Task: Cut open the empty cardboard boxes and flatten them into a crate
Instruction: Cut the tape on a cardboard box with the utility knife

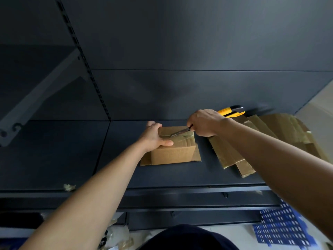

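A small brown cardboard box (173, 153) stands on a dark shelf (54, 152), its top sealed with shiny tape and its bottom flaps splayed out flat. My left hand (155, 135) grips the box's top left corner, thumb on the front edge. My right hand (204, 122) is closed on a yellow and black utility knife (230, 111). The blade (180, 132) lies on the tape seam across the box top. To the right lies a flattened, taped cardboard piece (270, 130), partly hidden by my right forearm.
A dark back panel rises behind the shelf, with a slotted upright (84, 60) at left. A blue perforated crate (282, 228) sits on the floor at lower right. Tape scraps (69, 187) lie on the shelf edge and on the floor below.
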A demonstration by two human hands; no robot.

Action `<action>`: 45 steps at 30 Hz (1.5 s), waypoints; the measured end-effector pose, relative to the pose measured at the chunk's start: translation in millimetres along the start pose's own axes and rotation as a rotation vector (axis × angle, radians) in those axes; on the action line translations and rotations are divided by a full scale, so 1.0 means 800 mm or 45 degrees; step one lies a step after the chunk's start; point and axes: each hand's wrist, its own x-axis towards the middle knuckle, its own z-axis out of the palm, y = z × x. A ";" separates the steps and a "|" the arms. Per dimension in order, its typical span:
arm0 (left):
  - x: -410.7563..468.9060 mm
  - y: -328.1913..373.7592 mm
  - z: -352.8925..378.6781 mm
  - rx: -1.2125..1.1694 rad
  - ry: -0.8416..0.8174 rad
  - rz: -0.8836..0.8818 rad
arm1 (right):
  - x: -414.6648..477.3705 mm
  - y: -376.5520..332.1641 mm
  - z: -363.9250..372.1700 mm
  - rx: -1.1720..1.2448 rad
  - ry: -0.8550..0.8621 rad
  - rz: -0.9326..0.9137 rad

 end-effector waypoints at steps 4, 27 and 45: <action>-0.007 -0.011 0.011 0.057 -0.186 -0.001 | 0.001 -0.004 0.007 -0.082 -0.002 0.045; -0.009 -0.007 0.012 0.276 -0.218 0.078 | 0.004 -0.059 0.016 -0.547 -0.186 0.000; 0.008 0.022 -0.020 0.855 -0.272 0.073 | -0.060 0.079 0.021 -0.286 -0.377 0.272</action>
